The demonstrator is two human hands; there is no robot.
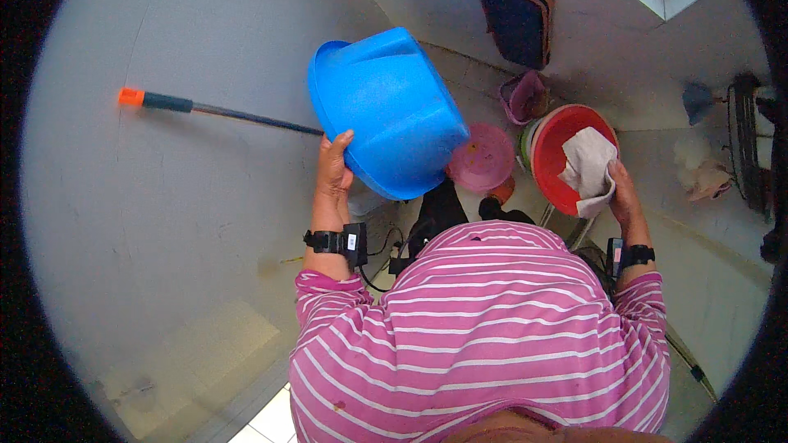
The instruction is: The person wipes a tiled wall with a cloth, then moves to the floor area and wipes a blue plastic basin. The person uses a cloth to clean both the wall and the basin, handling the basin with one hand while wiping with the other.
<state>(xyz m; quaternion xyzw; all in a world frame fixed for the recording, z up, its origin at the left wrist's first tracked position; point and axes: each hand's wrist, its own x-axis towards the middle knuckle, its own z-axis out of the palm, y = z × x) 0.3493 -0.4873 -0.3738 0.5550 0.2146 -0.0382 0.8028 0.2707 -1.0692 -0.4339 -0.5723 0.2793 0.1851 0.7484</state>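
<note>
My left hand (335,163) grips the rim of a blue plastic tub (394,111), thumb on the outer wall. The tub is tipped on its side, and its inside is hidden from me. My right hand (624,191) pinches the edge of a pale cloth (588,160). That cloth drapes over the inside and near rim of a red basin (551,154), which appears stacked with other containers. Between the tub and the basin, lower down, is a round pink plastic item (486,157), partly covered by the tub.
A pole with an orange end (166,101) leans at left, its lower part behind the tub. A pink plastic basket (523,97) stands in the corner. Dark, tan-edged flat items (516,18) rest against the far wall. A dark rack (746,141) is at right.
</note>
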